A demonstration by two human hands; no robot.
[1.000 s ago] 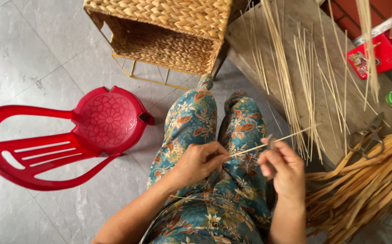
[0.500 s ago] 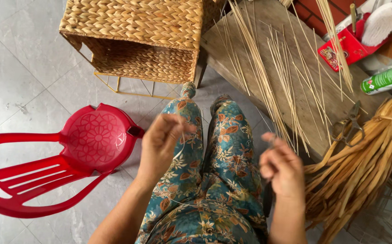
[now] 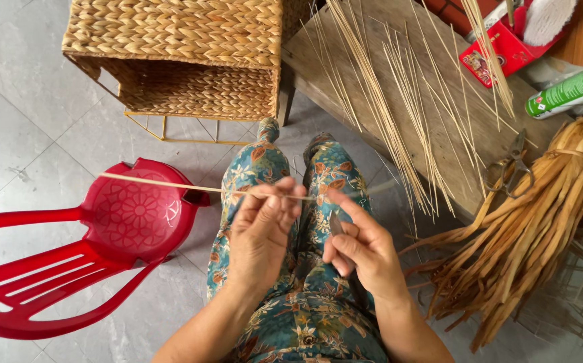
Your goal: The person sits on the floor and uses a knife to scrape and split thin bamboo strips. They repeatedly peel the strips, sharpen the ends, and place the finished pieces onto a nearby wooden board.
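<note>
My left hand (image 3: 259, 232) pinches a thin pale bamboo stick (image 3: 170, 185) that runs level and points left, out over the red plastic chair (image 3: 103, 235). My right hand (image 3: 362, 249) is closed on a small dark blade (image 3: 336, 224), its tip close to the stick's right end, between my two hands. Both hands hover over my knees, which are covered in blue-green flowered cloth (image 3: 291, 302).
A woven basket (image 3: 184, 57) on a yellow wire frame stands ahead. On the wooden board (image 3: 453, 161) at right lie several thin sticks (image 3: 399, 101) and metal shears (image 3: 510, 168). A bundle of tan fibre strips (image 3: 533, 222), a green spray can (image 3: 567, 91) and a red box (image 3: 506, 47) are further right.
The left hand swung the stick round so it now points left over the chair; one second ago it pointed right. The view shifted, and the hands came back together.
</note>
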